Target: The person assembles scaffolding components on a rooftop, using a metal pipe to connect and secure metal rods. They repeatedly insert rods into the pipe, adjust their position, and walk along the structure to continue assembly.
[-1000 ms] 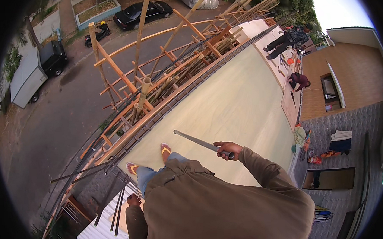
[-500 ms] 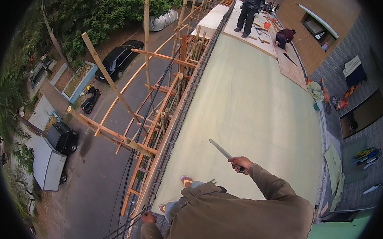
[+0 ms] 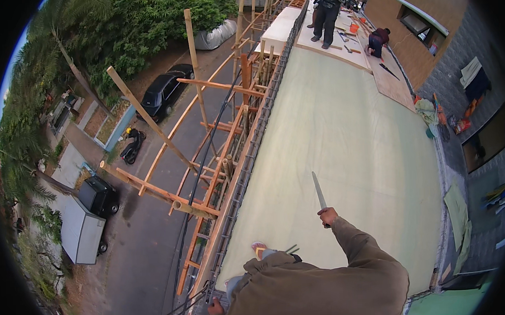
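My right hand [image 3: 327,216] is closed around one end of a long, narrow, flat grey metal tool [image 3: 318,189]. Its blade-like length points forward above the pale green sheet [image 3: 341,120], and I cannot make out its exact kind. Low at the left, my left hand [image 3: 215,308] is by the edge of the sheet, close to several thin dark steel rods [image 3: 198,298]. Its fingers are too small and partly hidden to show a grip. A sandalled foot [image 3: 259,248] of mine stands on the sheet.
Along the left edge runs a steel bar cage [image 3: 251,157], with wood and bamboo scaffolding [image 3: 214,181] beyond it above the street [image 3: 148,218]. Ahead, a standing person [image 3: 329,16] and a crouching person [image 3: 377,42] are on plywood boards [image 3: 390,81]. A grey wall [image 3: 449,73] borders the right.
My right hand has shifted forward, and the metal tool has swung from pointing left-forward to nearly straight ahead. The whole view has moved slightly. My left hand stays by the rods.
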Demonstrator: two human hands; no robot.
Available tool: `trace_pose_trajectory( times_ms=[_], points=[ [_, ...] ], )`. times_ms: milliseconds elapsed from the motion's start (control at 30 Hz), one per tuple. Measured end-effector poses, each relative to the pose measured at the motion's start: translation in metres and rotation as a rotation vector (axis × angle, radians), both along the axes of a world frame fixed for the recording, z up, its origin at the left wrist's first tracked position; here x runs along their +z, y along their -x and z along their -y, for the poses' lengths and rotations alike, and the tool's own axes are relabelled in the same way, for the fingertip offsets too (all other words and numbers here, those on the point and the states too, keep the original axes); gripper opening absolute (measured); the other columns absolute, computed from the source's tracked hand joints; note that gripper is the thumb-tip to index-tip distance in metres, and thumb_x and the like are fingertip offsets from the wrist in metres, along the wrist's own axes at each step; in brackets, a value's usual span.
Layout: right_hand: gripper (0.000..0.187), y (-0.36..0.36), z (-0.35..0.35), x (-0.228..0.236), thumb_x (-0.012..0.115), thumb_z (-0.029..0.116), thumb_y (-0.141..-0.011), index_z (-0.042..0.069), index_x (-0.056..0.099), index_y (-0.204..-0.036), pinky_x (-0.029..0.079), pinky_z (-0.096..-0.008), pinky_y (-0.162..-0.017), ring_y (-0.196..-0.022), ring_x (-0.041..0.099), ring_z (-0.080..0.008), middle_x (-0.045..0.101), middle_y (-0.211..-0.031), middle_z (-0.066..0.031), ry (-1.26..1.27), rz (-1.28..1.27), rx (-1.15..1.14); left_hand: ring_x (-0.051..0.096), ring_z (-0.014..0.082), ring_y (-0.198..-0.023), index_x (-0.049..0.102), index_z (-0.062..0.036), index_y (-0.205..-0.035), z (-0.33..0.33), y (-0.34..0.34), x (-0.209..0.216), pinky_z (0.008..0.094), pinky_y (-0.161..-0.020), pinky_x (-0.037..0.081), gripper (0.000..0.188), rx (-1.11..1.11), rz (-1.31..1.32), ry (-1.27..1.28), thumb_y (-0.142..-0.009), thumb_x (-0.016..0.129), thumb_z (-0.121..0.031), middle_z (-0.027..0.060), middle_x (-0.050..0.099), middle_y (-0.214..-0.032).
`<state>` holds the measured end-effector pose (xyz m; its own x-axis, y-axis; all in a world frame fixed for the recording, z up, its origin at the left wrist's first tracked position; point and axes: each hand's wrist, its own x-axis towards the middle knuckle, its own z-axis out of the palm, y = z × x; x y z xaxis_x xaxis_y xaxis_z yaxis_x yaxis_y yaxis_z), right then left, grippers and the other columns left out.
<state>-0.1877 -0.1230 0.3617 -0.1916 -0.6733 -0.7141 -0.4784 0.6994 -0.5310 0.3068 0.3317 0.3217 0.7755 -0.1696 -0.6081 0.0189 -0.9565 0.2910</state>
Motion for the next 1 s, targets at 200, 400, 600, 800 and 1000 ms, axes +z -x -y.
trace_pose_trajectory(
  times_ms=[200, 400, 600, 800, 1000],
  points=[
    [0.028, -0.002, 0.01, 0.003, 0.054, 0.007, -0.085, 0.01, 0.073, -0.105, 0.058, -0.04, -0.068, -0.076, 0.071, -0.0259, 0.071, -0.09, -0.015, -0.033, -0.332, 0.197, 0.065, 0.0465, -0.082, 0.069, 0.0109, -0.085, 0.008, -0.015, 0.017, 0.0518, -0.076, 0.047, 0.076, -0.063, 0.023, -0.043, -0.089, 0.054, -0.063, 0.0321, 0.066, -0.081],
    [0.022, -0.015, -0.019, -0.044, 0.058, 0.016, -0.09, 0.011, 0.072, -0.106, 0.056, -0.0456, -0.089, -0.104, 0.069, -0.0334, 0.071, -0.107, -0.0172, -0.091, -0.539, 0.374, 0.066, 0.0465, -0.091, 0.071, 0.0097, -0.089, 0.045, -0.023, 0.035, 0.0485, -0.082, 0.051, 0.074, -0.123, 0.213, -0.091, -0.088, 0.053, -0.063, 0.0313, 0.069, -0.091],
    [0.027, -0.039, -0.094, -0.09, 0.057, 0.027, -0.093, 0.01, 0.066, -0.112, 0.056, -0.0489, -0.087, -0.101, 0.068, -0.0401, 0.068, -0.109, -0.025, -0.168, -0.598, 0.378, 0.067, 0.0378, -0.088, 0.072, 0.0021, -0.1, 0.07, -0.027, 0.08, 0.0461, -0.08, 0.051, 0.064, -0.238, 0.167, -0.036, -0.074, 0.07, -0.056, 0.0246, 0.069, -0.09],
    [0.041, -0.064, -0.132, -0.119, 0.056, 0.036, -0.091, 0.007, 0.047, -0.119, 0.053, -0.0526, -0.087, -0.106, 0.065, -0.0441, 0.064, -0.113, -0.0298, -0.35, -0.262, -0.39, 0.062, 0.0308, -0.08, 0.069, -0.0017, -0.107, 0.068, -0.037, 0.068, 0.0432, -0.072, 0.049, 0.053, -0.417, -0.008, -0.076, -0.08, 0.068, -0.048, 0.0185, 0.066, -0.086],
    [0.038, -0.084, -0.163, -0.173, 0.055, 0.035, -0.093, 0.007, 0.051, -0.117, 0.051, -0.0457, -0.094, -0.11, 0.062, -0.0365, 0.06, -0.113, -0.0189, -0.552, -0.32, -0.345, 0.057, 0.0238, -0.073, 0.065, -0.0056, -0.113, 0.042, -0.054, 0.046, 0.0404, -0.063, 0.046, 0.043, -0.539, -0.145, -0.062, -0.086, 0.066, -0.039, 0.0124, 0.062, -0.081]
  ],
)
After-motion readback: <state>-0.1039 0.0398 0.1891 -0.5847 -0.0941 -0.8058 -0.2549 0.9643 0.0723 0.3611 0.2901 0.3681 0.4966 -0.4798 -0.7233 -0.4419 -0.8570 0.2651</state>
